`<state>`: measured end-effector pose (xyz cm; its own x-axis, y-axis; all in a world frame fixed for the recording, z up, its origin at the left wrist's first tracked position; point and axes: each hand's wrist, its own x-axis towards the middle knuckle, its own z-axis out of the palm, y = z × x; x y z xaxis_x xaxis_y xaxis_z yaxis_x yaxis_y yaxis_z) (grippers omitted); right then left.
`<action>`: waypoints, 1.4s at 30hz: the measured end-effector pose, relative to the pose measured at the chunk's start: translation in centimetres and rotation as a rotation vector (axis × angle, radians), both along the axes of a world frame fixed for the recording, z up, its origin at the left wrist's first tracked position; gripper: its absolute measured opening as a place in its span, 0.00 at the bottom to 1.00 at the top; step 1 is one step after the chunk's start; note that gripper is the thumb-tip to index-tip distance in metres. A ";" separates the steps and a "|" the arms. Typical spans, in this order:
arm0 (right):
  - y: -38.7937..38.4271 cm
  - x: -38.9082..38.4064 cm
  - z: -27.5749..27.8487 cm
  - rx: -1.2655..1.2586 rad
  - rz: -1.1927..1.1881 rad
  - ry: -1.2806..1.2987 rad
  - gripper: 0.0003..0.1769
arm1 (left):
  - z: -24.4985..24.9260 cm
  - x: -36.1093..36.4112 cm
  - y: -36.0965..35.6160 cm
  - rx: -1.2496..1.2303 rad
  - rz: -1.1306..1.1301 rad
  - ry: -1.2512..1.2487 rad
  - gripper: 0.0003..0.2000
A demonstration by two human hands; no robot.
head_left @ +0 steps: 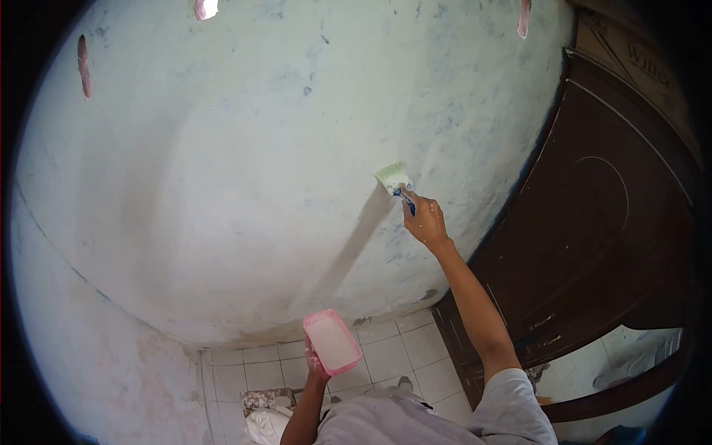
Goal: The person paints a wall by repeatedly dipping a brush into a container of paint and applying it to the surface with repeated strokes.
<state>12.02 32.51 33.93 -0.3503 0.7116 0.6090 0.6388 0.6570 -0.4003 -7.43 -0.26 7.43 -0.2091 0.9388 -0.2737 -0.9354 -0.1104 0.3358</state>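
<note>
My right hand is closed around the blue handle of a paintbrush. The brush's pale, paint-coated bristles are right at the wall, which is whitish with bluish-grey patches. White specks of paint dot the back of this hand. Lower down, my left hand grips a pink rectangular tub by its left side. White paint lies inside the tub, and most of the left fingers are hidden beneath it.
To the right stands a dark brown wooden cabinet with a mirror; a cardboard box rests on top. White tiles cover the floor. A white sack and a paint-spattered item lie near my left arm.
</note>
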 end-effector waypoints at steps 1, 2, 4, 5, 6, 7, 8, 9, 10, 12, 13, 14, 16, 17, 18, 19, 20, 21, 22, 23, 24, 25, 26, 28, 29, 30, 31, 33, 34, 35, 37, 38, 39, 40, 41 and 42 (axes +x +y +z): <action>-0.2 0.2 0.1 -0.045 0.008 0.010 0.22 | 1.1 0.8 0.0 -0.001 -0.030 -0.002 0.29; -0.3 0.2 0.4 -0.086 0.014 0.025 0.22 | 1.6 1.3 0.3 0.004 -0.035 0.003 0.29; -0.7 1.2 1.7 -0.110 0.032 0.071 0.22 | 2.2 2.2 0.7 0.012 -0.052 0.019 0.29; -1.2 1.8 2.4 -0.098 0.048 0.107 0.22 | 1.0 2.5 0.6 0.008 -0.023 0.023 0.29; -1.6 2.3 3.3 -0.086 0.064 0.150 0.21 | -1.1 2.4 0.9 0.003 0.008 0.034 0.29; -1.9 2.7 5.5 0.066 0.095 0.316 0.21 | -2.8 1.9 1.2 0.002 0.044 0.044 0.29; -2.4 3.3 9.3 0.081 0.063 0.337 0.20 | -3.9 1.6 1.5 0.012 0.060 0.061 0.30; -2.6 3.9 13.1 0.064 0.024 0.325 0.19 | -4.8 1.6 1.8 0.021 0.075 0.075 0.30; -1.2 4.4 15.5 0.133 0.042 0.336 0.19 | -5.2 1.9 1.9 0.031 0.083 0.087 0.31; 0.5 4.6 19.4 0.143 0.130 0.314 0.19 | -3.3 2.7 2.7 0.010 0.053 0.105 0.30; 1.7 4.4 19.0 0.170 0.106 0.262 0.20 | -2.4 3.0 3.2 -0.006 0.033 0.112 0.30; 3.1 3.9 17.6 0.195 0.081 0.210 0.21 | -2.2 3.2 3.7 -0.005 0.021 0.070 0.30; 4.7 2.4 12.8 0.196 0.028 0.165 0.23 | -1.9 3.5 4.6 -0.003 0.010 -0.013 0.29; 4.7 1.6 8.8 0.171 0.000 0.173 0.25 | -1.9 3.9 4.9 0.001 0.027 -0.006 0.29; 4.7 1.0 4.1 0.230 0.001 0.216 0.26 | -2.2 4.2 5.1 0.003 0.046 0.003 0.29; 4.3 0.4 -0.9 0.288 0.002 0.259 0.28 | -2.5 4.3 5.1 0.006 0.067 0.013 0.29; 3.4 0.1 -5.3 0.231 -0.012 0.243 0.29 | -3.2 4.1 5.1 0.011 0.076 0.042 0.28; 2.3 0.1 -10.1 0.172 -0.026 0.226 0.30 | -4.2 4.0 5.1 0.014 0.084 0.071 0.28; 1.2 0.1 -17.6 0.087 -0.011 0.228 0.27 | -5.1 3.7 4.4 0.010 0.100 0.104 0.28; 0.4 0.7 -23.6 0.012 0.000 0.226 0.25 | -5.1 3.8 3.9 -0.004 0.114 0.107 0.28; -0.5 1.1 -26.7 -0.168 -0.026 0.123 0.25 | -4.6 3.9 3.5 -0.016 0.128 0.109 0.27; -0.8 1.3 -28.7 -0.344 -0.052 0.016 0.25 | -4.0 4.0 3.3 -0.026 0.143 0.109 0.27; -0.3 1.4 -30.4 -0.446 -0.078 -0.057 0.26 | -3.6 4.1 3.1 -0.017 0.137 0.112 0.27; -0.3 1.6 -31.1 -0.610 -0.115 -0.147 0.26 | -3.1 3.8 2.6 -0.002 0.122 0.120 0.27; -0.2 1.7 -31.4 -0.671 -0.126 -0.163 0.27 | -2.9 3.9 2.5 -0.002 0.129 0.123 0.28; -0.7 2.0 -28.1 -0.693 -0.122 -0.120 0.26 | -2.8 3.8 2.5 -0.002 0.133 0.126 0.28; -0.3 1.9 -25.7 -0.712 -0.119 -0.075 0.26 | -2.7 3.7 2.6 0.001 0.136 0.130 0.28; 2.0 1.8 -21.2 -0.535 -0.043 0.009 0.23 | -1.0 4.0 3.2 -0.057 0.176 0.105 0.28; 0.7 2.4 -14.6 -0.486 0.001 0.061 0.21 | -0.7 4.4 3.1 -0.095 0.198 0.087 0.28; -1.0 3.0 -8.3 -0.539 0.020 0.157 0.22 | -1.6 4.3 2.9 -0.077 0.196 0.098 0.29; -1.8 2.7 -3.1 -0.498 0.046 0.329 0.22 | -4.5 2.9 3.3 -0.036 0.189 0.126 0.33; -1.6 2.2 -2.6 -0.407 0.056 0.401 0.23 | -5.6 2.5 3.4 -0.041 0.200 0.111 0.33; -1.3 1.9 -2.6 -0.314 0.068 0.474 0.23 | -6.4 2.2 3.5 -0.045 0.211 0.097 0.34; -0.7 1.5 -4.5 -0.211 0.053 0.444 0.23 | -7.1 2.2 3.4 -0.051 0.221 0.089 0.34; 0.5 0.7 -8.1 -0.104 0.038 0.416 0.24 | -7.7 2.1 3.3 -0.056 0.232 0.081 0.35; 1.4 -0.2 -11.8 0.005 0.019 0.392 0.24 | -8.1 1.9 3.3 -0.061 0.237 0.081 0.35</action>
<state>11.82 33.96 22.15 -0.1039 0.7040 0.7026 0.4258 0.6699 -0.6082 -5.51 3.07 -0.71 -0.4453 0.8431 -0.3014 -0.8554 -0.3011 0.4215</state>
